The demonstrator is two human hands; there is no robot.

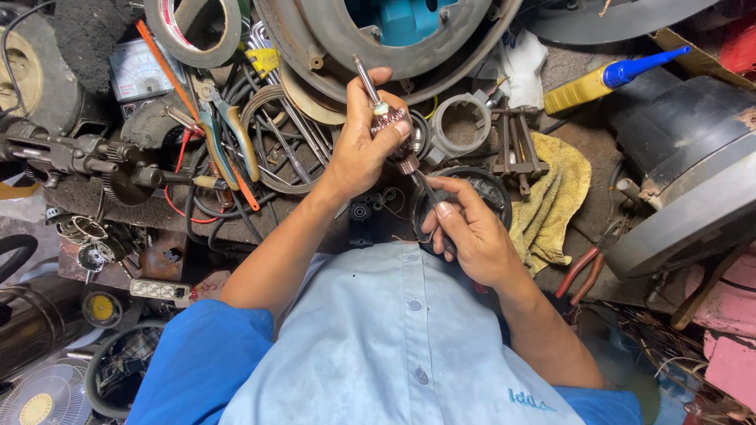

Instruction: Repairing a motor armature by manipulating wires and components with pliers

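My left hand (361, 142) grips a small motor armature (391, 124) with copper windings; its steel shaft sticks up past my thumb. My right hand (471, 232) pinches the lower end of the shaft (426, 189) between thumb and fingers, just below the commutator. Both hands hold the part over the cluttered bench, in front of my light blue shirt.
A roll of tape (194, 30), pliers (228, 134), coiled wire (276, 149), a meter (138, 75) and a geared tool (71, 157) lie left. A large round metal housing (394, 39) sits behind. A yellow rag (555, 197), an oil bottle (606, 79), a grey ring part (461, 126) and a dark motor (685, 173) lie right.
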